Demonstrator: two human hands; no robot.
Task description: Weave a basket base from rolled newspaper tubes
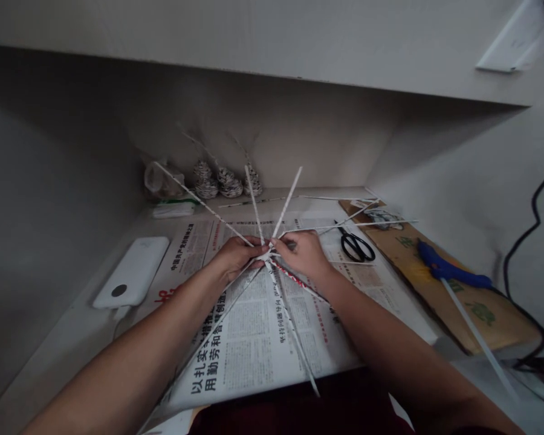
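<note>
Fingers (pixel 252 249) pinched tight on both sides, and I'm watching them through the head camera: left hand (pixel 232 257) and right hand (pixel 306 251) nearly meet, thumbs and forefingers closed on the strips (pixel 268 258) right where they cross. Those strips sit mid-view above the newspaper (pixel 249 353), rays spreading every way, one showing red print beside the right wrist.

Now the paper underneath. It lies sideways to me, and I read "用勤劳和智慧创造" in heavy black, another line beginning "以扎实", then "坚持问题导向" and, farther up, "中国共产党的精神之源". Red characters peek out by the left forearm, too covered to read; the small columns are a blur.

Out to the right, black scissors (pixel 357 246) rest at the paper's edge, and beyond them is cardboard (pixel 471 314) with green print I can't make out. A blue glue gun (pixel 451 266) lies on that, with a pale stick (pixel 476 335) angling down from it.

Out left, a white power bank (pixel 140 266), cable plugged in, its dark round spot showing no figure I can read. At the back, three coiled gourds (pixel 229 184) of printed paper stand beside a clear bag (pixel 161 180), with a green-and-white packet (pixel 174 209) just in front.
</note>
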